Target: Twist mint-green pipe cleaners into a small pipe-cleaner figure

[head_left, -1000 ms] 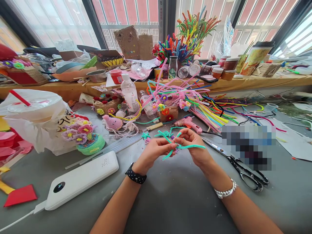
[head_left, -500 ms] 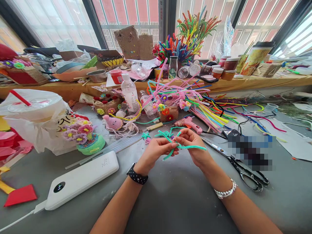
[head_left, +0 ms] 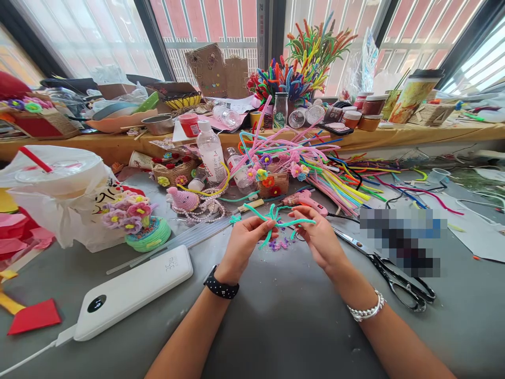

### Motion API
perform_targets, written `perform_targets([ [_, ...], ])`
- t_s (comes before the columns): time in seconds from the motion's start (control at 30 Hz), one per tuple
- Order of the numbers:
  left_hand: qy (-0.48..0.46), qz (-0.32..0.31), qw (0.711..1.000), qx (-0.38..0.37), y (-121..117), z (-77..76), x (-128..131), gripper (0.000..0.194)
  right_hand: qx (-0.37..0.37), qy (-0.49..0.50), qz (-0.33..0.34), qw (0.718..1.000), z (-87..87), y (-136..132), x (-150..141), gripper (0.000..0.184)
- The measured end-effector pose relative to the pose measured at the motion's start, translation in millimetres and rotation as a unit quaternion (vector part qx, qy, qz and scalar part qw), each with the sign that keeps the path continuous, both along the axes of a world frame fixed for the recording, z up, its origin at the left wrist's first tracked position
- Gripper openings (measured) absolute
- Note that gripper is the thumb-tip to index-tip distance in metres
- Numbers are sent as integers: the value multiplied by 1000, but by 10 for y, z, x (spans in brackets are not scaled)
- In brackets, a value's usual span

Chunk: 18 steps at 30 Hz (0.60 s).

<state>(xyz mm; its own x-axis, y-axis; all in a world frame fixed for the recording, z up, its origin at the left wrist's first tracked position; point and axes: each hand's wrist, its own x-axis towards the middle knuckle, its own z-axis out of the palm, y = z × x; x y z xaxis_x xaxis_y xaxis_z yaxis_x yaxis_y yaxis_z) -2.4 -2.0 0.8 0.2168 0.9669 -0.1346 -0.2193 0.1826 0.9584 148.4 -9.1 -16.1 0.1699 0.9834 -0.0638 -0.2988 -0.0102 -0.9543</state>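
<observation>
My left hand [head_left: 250,239] is closed, thumb and fingertips pinching turquoise pipe cleaners [head_left: 290,224] where they cross. Several fuzzy arms stick out from that crossing in different directions. Around the right-hand arm curl the fingers of my right hand [head_left: 317,237], held a little away from the left; their exact grip is partly hidden. Small purple pipe-cleaner pieces [head_left: 279,245] lie on the table just beneath. Behind my hands there are more turquoise shaped pieces [head_left: 235,218].
Black-handled scissors [head_left: 394,273] and a pink glue gun [head_left: 303,200] lie to the right. Loose pipe cleaners [head_left: 339,189] spread behind. On the left are a white power bank [head_left: 134,292], a crocheted flower pot [head_left: 148,234] and a bagged drink cup [head_left: 59,195]. Clear glue sticks [head_left: 189,234] lie mid-left.
My right hand has moved slightly away from my left, and its fingers have loosened. The turquoise arms have turned and spread, exposing the purple pieces below.
</observation>
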Motion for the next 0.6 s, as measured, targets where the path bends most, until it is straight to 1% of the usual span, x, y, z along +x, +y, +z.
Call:
perform_targets([
  [0.07, 7, 5, 1000, 7, -3, 1, 6, 20, 18, 17, -56, 998, -10, 10, 18, 21],
  [0.13, 19, 8, 1000, 16, -7, -5, 18, 20, 54, 6, -120, 991, -8, 5, 37, 22],
  [0.2, 37, 10, 999, 31, -10, -20, 31, 21, 109, -60, -171, 977, 15, -20, 51, 25],
  [0.23, 45, 10, 998, 40, -10, -29, 36, 21, 141, -114, -179, 967, 32, -38, 54, 26],
  [0.27, 53, 9, 997, 48, -10, -39, 40, 20, 176, -180, -172, 952, 52, -57, 55, 25],
  [0.33, 65, 4, 996, 61, -10, -55, 44, 20, 243, -313, -121, 910, 87, -91, 45, 21],
  [0.4, 75, -3, 995, 70, -12, -60, 43, 20, 284, -396, -72, 870, 102, -108, 25, 19],
  [0.43, 78, -7, 994, 73, -14, -58, 42, 21, 292, -419, -55, 858, 100, -109, 13, 18],
  [0.5, 80, -14, 994, 77, -19, -46, 42, 22, 291, -438, -30, 850, 87, -102, -7, 14],
  [0.6, 85, -21, 993, 82, -24, -26, 43, 23, 278, -436, -5, 856, 69, -90, -19, 10],
])
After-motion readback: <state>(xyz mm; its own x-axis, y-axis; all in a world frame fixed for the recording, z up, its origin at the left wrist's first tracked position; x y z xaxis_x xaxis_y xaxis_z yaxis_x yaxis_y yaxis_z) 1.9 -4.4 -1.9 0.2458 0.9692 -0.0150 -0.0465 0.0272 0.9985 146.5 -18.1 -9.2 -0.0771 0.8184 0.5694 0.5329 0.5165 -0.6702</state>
